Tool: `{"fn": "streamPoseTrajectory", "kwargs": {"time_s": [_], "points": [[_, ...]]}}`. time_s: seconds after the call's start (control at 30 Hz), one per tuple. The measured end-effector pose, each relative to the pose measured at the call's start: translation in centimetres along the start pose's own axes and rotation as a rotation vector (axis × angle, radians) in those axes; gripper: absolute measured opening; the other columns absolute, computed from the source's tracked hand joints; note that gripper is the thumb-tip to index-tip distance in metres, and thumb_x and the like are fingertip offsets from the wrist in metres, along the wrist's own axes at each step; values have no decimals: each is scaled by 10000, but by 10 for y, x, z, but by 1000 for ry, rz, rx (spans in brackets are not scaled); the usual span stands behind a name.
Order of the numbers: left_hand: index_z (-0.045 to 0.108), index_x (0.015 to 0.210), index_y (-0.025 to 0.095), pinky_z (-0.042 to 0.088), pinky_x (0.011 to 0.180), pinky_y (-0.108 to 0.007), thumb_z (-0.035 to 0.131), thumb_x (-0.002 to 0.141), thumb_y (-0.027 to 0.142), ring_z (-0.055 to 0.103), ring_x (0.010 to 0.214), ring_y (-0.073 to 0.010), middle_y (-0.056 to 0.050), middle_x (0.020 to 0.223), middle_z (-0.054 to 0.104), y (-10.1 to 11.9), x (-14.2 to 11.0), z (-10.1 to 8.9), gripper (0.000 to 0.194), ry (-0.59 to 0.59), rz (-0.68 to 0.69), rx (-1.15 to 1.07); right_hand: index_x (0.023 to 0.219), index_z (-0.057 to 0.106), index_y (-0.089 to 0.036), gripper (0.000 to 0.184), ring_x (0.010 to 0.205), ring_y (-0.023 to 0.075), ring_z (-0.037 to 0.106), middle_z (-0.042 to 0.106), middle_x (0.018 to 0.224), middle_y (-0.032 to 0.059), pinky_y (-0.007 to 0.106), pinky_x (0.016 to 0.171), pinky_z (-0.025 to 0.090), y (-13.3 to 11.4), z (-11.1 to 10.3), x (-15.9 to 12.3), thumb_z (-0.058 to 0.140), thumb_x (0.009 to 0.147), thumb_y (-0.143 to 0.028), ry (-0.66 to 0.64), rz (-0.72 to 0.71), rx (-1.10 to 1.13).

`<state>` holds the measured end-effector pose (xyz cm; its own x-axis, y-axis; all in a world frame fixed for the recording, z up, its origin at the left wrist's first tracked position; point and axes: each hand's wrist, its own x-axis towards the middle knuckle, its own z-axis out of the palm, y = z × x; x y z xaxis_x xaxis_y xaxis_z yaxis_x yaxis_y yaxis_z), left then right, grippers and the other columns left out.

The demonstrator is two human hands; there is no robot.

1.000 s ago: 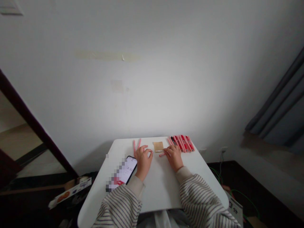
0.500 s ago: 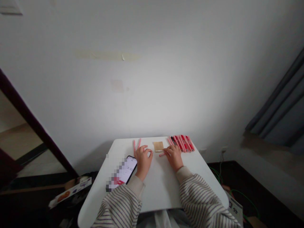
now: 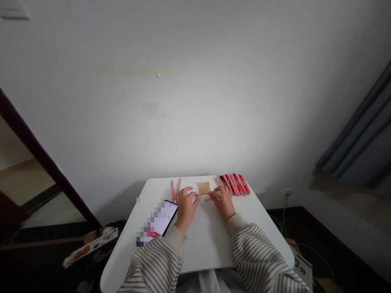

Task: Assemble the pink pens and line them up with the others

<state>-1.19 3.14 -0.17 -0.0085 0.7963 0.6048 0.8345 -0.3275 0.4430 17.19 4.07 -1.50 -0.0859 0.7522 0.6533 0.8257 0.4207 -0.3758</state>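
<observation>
Both my hands pinch a thin, pale rod (image 3: 203, 196), which looks like a pen refill, and it spans level between them. My left hand (image 3: 186, 205) closes thumb and forefinger on its left end. At the other end the fingertips of my right hand (image 3: 223, 201) are closed on it. A tan square of paper (image 3: 203, 187) lies just beyond the rod. Beneath the right fingers a short pink pen piece (image 3: 208, 199) shows in part. Two pink pen parts (image 3: 173, 189) lie beyond my left hand.
Several red, pink and black pens (image 3: 233, 184) form a row at the back right of the white table (image 3: 204, 248). A phone (image 3: 165, 217) with a lit screen lies left of my left hand. The wall (image 3: 195, 134) rises behind the table.
My left hand has shifted slightly right and pinched the left end of the rod, which was held by the right hand alone. The right hand has hardly moved.
</observation>
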Motion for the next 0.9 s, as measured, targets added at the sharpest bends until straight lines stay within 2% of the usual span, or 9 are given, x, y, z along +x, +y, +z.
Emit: {"fn": "streamPoseTrajectory", "kwargs": {"time_s": [0.37,0.7,0.9], "points": [[661,876,237,366,995,-437,563,830,296,481,1117,-222,-56,1120,572,-7,-2,8,124,27,69,-24,889,741,-297,120,911,191,464,559,894,43,326,813,343,4,5,-1,637,838,-266,8,11,81],[675,887,243,372,992,-434,608,803,316,497,1093,-218,-57,1094,568,-6,0,5,130,47,20,-30,899,738,-310,120,915,191,454,577,889,35,335,832,326,6,6,0,652,829,-263,17,40,57],[685,860,244,348,1006,-446,620,788,268,504,1097,-220,-55,1094,582,-3,0,0,100,34,-38,10,916,735,-308,130,912,190,457,578,885,38,335,831,332,9,7,0,629,848,-282,33,57,44]]}}
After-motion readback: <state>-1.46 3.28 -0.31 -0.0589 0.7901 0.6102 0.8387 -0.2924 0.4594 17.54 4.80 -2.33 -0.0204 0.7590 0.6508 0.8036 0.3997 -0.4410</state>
